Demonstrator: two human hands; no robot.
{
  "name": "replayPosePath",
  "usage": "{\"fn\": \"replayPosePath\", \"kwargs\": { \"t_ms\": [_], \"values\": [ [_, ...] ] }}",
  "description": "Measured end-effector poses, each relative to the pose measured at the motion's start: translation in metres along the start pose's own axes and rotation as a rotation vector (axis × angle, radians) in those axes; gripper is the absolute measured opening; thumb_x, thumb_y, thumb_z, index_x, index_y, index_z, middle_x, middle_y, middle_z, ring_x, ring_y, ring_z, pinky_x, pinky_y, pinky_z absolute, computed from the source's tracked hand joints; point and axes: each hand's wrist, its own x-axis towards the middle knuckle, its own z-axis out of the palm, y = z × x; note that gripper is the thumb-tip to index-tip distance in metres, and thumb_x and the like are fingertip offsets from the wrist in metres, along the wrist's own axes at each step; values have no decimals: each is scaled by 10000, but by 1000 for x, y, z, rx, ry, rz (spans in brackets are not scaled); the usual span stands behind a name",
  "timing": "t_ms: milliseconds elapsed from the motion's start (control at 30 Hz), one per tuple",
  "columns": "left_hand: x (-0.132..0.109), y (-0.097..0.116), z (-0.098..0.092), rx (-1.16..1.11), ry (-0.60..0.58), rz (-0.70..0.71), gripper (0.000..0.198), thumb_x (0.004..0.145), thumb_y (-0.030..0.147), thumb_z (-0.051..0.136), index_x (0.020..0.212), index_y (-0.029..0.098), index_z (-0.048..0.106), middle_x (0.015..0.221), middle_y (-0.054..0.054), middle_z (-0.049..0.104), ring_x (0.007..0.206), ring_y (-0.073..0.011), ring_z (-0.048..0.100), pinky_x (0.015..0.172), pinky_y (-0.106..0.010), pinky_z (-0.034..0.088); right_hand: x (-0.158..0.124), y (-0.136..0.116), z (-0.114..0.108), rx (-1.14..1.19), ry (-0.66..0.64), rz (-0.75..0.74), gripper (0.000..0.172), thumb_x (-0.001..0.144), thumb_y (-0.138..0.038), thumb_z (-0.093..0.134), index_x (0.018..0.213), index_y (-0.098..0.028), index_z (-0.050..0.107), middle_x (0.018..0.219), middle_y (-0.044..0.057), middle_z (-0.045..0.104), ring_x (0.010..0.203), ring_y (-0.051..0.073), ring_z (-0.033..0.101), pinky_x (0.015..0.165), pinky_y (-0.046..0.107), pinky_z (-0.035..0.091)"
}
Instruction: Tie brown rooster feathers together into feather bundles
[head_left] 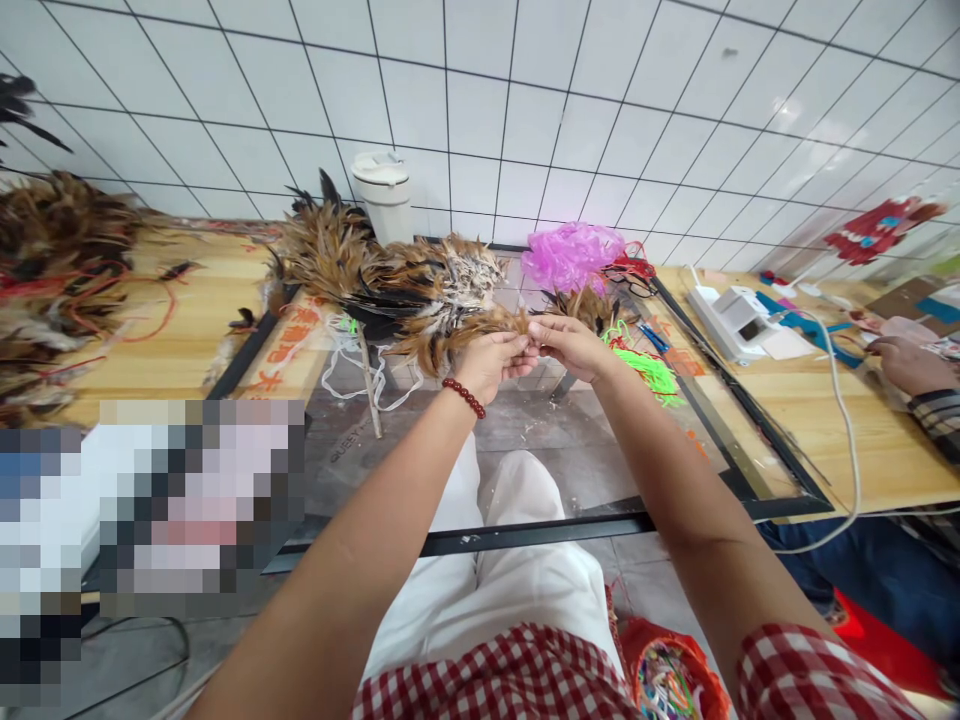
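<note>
My left hand [489, 362], with a dark red bead bracelet [463, 397] at its wrist, and my right hand [574, 346] meet over the glass tabletop [510, 440]. Fingers of both are pinched together on brown feathers [510, 322], whose tips show just beyond my fingertips. Exactly how many feathers they hold is hidden. Right behind my hands lies a large heap of brown, black and whitish feathers [420, 285]. A smaller feather clump [585, 306] is past my right hand, beside bright green cord [651, 374].
A white lidded cup [384, 195] stands against the tiled wall. Around the black-framed glass are a pink plastic bag [574, 252], a white power strip [739, 320], white string and a thin stick [370, 385]. Another person's hand [904, 362] is at the right. More feathers [60, 230] cover the left.
</note>
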Motion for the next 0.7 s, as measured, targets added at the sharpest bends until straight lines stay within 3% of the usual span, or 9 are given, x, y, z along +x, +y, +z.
{"fn": "replayPosePath", "kwargs": {
  "t_ms": [100,300,400,567,700],
  "values": [
    [-3,1,1,17,-82,-69,109,737,163,708,741,87,629,638,-50,658,512,-85,611,508,-184,493,-3,-3,1,180,-66,59,355,613,-469,789,758,-165,677,703,4,645,615,101,544,629,256,457],
    [-3,-1,1,13,-103,-48,142,749,208,708,782,84,648,724,-84,695,602,-108,653,576,-205,531,2,1,2,165,166,0,383,519,-412,849,509,-165,557,519,-40,536,508,69,450,521,225,362],
    [0,-5,1,80,-67,1,177,720,238,738,770,85,665,707,-79,692,598,-107,646,585,-217,533,5,3,4,114,229,-25,392,514,-423,844,493,-166,549,490,-45,502,490,65,408,503,231,324],
    [3,-10,1,138,-16,74,225,665,276,778,711,88,665,610,-39,645,507,-78,580,521,-206,490,6,2,11,138,229,-37,358,533,-432,818,529,-167,577,514,-39,506,507,74,413,527,243,336],
    [3,-4,0,15,93,197,211,676,274,765,740,100,665,679,-38,661,569,-79,603,567,-209,489,10,9,3,-22,399,-78,280,591,-415,763,681,-169,664,577,-34,554,511,76,393,536,247,325]
  ]
}}
